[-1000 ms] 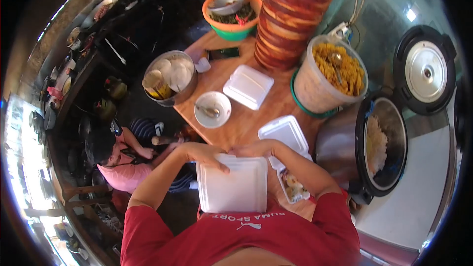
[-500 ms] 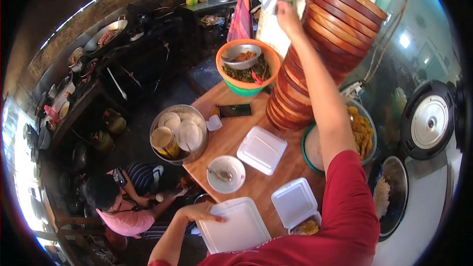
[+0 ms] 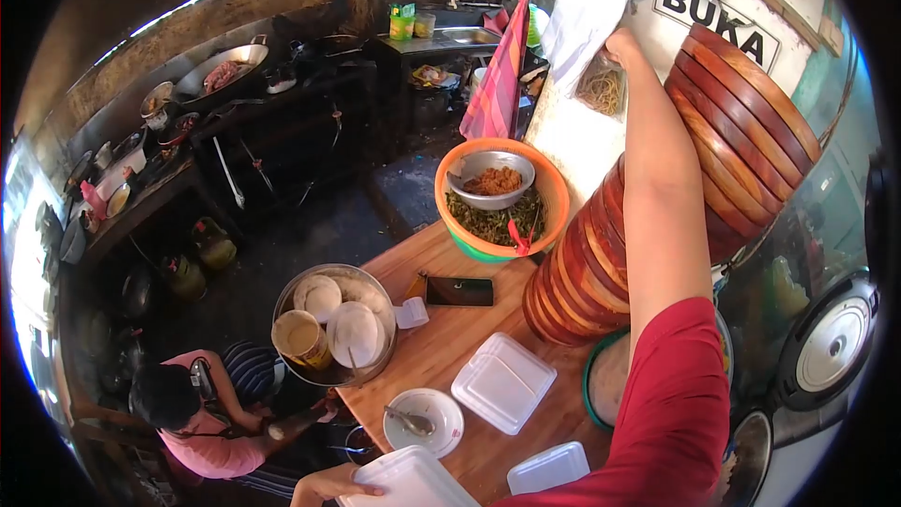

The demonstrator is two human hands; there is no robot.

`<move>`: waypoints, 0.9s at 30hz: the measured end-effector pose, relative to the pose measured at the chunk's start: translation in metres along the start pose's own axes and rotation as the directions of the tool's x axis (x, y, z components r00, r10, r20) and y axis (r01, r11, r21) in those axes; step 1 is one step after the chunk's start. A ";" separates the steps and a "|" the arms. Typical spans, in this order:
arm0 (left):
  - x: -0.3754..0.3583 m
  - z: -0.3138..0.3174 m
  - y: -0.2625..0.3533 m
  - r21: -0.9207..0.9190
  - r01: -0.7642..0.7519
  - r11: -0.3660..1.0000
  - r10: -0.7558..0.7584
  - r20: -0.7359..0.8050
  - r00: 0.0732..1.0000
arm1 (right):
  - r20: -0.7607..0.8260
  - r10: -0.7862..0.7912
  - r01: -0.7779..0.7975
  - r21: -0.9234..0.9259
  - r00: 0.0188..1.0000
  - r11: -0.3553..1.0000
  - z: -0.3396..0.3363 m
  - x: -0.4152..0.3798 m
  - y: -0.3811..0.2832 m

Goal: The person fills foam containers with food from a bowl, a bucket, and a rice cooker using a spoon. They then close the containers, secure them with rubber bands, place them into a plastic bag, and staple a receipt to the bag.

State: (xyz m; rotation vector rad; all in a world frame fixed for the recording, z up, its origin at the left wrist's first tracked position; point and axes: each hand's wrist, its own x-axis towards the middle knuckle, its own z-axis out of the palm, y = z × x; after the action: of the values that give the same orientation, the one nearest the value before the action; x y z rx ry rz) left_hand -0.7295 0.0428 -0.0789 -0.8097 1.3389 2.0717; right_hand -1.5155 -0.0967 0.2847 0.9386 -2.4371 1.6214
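Note:
My left hand (image 3: 328, 485) grips a closed white foam food box (image 3: 413, 481) by its left edge, low in view. My right hand (image 3: 619, 47) is raised at the wall, fingers curled at the top of a clear plastic bag of rubber bands (image 3: 601, 94). White plastic sheets or bags (image 3: 591, 5) hang just above it; what the fingertips pinch is hidden. On the wooden table (image 3: 418, 268) lie another closed foam box (image 3: 504, 383) and, partly behind my red sleeve, a third box (image 3: 549, 468). A bowl with a spoon (image 3: 422, 421) stands close to my left hand.
A tall stack of wooden rings (image 3: 587, 263) leans beside my right arm. An orange basin (image 3: 558, 192) holds greens and a metal bowl (image 3: 493, 178). A phone (image 3: 460, 292) lies near a pot of dishes (image 3: 324, 272). A person in pink (image 3: 211, 451) crouches at lower left.
My view has tilted upward, showing more of the wall. My right hand is now at the rubber-band bag, which did not show clearly before. My left hand keeps its hold on the foam box.

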 end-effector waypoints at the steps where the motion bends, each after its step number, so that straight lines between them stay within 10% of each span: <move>1: -0.005 0.006 0.013 -0.107 0.025 0.994 -0.026 -0.002 1.000 | 0.094 0.027 -0.028 0.016 0.995 0.999 -0.002 -0.018 -0.006; 6: 0.008 -0.003 -0.003 -0.081 0.050 0.995 -0.051 -0.007 0.999 | 0.261 0.037 -0.035 -0.010 0.965 0.999 0.003 -0.058 -0.022; 17: 0.001 0.004 0.014 0.018 0.054 0.998 -0.054 -0.027 0.998 | -0.356 -0.191 -0.056 -0.579 0.915 0.813 -0.001 -0.057 -0.029; 27: -0.003 0.010 0.002 0.140 -0.073 0.987 0.073 0.006 0.997 | -0.575 -0.193 0.081 -0.215 0.795 0.973 -0.012 -0.094 -0.056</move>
State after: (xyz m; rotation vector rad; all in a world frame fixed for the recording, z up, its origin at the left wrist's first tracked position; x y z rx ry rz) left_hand -0.7308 0.0509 -0.0724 -0.7090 1.5155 2.0054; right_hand -1.4134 -0.0586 0.3007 0.4619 -1.9786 1.3469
